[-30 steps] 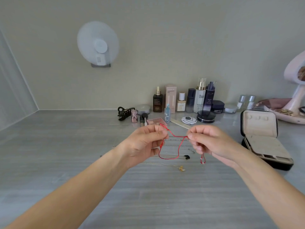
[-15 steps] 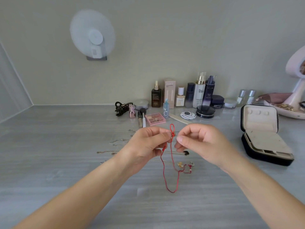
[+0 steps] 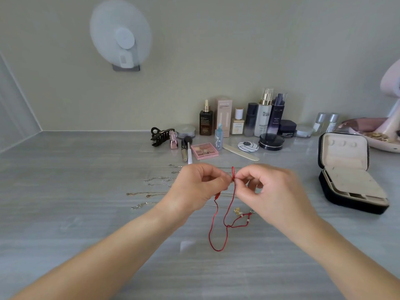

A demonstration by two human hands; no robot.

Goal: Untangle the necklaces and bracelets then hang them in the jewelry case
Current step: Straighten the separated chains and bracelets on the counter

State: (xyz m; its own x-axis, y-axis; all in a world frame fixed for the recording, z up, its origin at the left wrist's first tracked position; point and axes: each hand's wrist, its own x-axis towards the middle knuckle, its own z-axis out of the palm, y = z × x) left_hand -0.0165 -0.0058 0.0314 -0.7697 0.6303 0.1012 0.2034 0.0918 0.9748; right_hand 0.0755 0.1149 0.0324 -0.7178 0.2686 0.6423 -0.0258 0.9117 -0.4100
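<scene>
Picking at a knot: left hand [image 3: 194, 187] and right hand [image 3: 275, 191] are both pinching the red cord bracelet [image 3: 218, 250], fingertips nearly touching, its loop dangling over the table [image 3: 86, 169]. Next is probably needing a gentle pull-apart, then hanging in the open jewelry case [image 3: 344, 152].

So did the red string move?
Yes. The red string now dangles down past the gold charm; before, it stretched sideways above it.

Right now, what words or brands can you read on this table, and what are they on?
"REVITA LIFT": on the dark purple bottle, below a faint line that looks like "L'OREAL".
"H": large letter on the white pump bottle; the rest is blurred.
Too small to read: print on the brown dropper bottle and the pink box.
</scene>
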